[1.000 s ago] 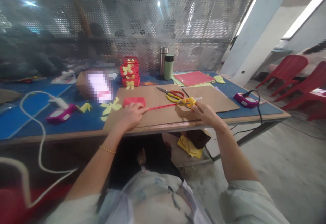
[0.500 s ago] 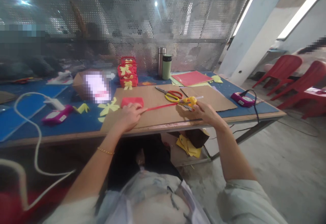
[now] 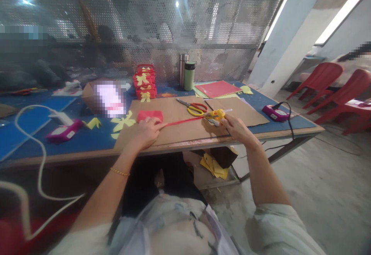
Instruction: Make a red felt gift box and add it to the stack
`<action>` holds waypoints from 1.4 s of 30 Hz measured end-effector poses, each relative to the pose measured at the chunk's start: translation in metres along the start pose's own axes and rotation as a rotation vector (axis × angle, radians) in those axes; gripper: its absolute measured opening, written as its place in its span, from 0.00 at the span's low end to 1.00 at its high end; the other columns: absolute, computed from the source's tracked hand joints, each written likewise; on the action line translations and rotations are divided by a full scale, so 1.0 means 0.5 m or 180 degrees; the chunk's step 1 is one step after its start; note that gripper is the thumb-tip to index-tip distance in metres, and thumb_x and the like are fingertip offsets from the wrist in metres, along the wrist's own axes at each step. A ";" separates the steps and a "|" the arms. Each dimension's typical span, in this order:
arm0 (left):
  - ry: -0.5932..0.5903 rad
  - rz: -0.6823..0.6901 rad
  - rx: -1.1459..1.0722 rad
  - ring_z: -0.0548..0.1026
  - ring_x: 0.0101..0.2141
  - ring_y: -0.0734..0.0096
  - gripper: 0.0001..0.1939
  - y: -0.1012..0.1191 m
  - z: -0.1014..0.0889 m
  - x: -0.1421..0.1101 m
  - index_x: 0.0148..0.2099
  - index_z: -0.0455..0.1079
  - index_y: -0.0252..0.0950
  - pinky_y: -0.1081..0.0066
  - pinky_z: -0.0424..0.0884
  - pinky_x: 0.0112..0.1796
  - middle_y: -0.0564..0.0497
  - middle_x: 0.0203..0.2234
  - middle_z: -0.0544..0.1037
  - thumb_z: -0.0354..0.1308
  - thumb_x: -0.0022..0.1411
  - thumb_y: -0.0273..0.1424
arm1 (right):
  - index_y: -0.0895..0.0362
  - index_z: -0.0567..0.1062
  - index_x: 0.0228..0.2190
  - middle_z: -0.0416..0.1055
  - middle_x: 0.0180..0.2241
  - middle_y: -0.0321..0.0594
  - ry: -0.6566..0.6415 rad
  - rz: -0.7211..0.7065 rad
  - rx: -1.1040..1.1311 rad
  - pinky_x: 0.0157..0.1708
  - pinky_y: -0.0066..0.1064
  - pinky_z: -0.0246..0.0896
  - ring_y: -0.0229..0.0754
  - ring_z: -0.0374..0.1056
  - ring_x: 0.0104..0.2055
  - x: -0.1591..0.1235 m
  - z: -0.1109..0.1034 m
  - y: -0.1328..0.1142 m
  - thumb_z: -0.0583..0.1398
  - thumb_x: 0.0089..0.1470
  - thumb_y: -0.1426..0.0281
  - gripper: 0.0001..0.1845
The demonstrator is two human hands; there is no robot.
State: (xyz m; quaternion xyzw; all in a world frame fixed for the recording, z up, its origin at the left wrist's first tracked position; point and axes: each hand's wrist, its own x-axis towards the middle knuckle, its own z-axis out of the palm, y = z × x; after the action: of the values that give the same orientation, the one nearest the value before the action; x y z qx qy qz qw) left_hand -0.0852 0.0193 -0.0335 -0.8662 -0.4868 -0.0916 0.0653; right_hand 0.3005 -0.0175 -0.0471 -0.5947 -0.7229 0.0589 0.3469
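My left hand [image 3: 149, 131] rests on the cardboard sheet [image 3: 176, 135], fingers closed on the left end of a thin red strip [image 3: 184, 121]. Just beyond those fingers sits a small red paper piece [image 3: 150, 115], partly covered by the hand. The strip stretches right to the tip of a yellow glue gun [image 3: 215, 115], whose pale glue stick pokes out at the back. Closed around the glue gun's handle is my right hand [image 3: 239, 130]. Scissors [image 3: 193, 107] with red and yellow handles lie open behind the strip.
Stacked red boxes with yellow bows [image 3: 145, 83] stand at the back, left of a green bottle [image 3: 189, 76] and a steel flask [image 3: 183, 63]. Red paper [image 3: 218, 88] lies behind the cardboard. Yellow bow cutouts [image 3: 124, 120], a blurred lit phone [image 3: 110, 98] and purple power boxes [image 3: 275, 113] flank it.
My right hand and the glue gun have shifted slightly to the right along the strip. My left hand stays where it was.
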 end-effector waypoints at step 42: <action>0.0032 0.0013 -0.0088 0.68 0.49 0.53 0.25 0.010 0.001 -0.004 0.64 0.75 0.50 0.55 0.63 0.48 0.45 0.54 0.76 0.47 0.73 0.29 | 0.54 0.73 0.31 0.76 0.31 0.43 -0.0621 -0.0491 0.0318 0.34 0.33 0.57 0.45 0.67 0.32 0.028 0.090 -0.143 0.51 0.65 0.61 0.16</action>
State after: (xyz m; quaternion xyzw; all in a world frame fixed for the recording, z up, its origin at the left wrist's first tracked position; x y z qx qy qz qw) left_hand -0.0821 0.0151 -0.0344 -0.8676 -0.4833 -0.1026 0.0560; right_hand 0.2154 -0.0105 -0.0393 -0.5108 -0.7929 0.1254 0.3077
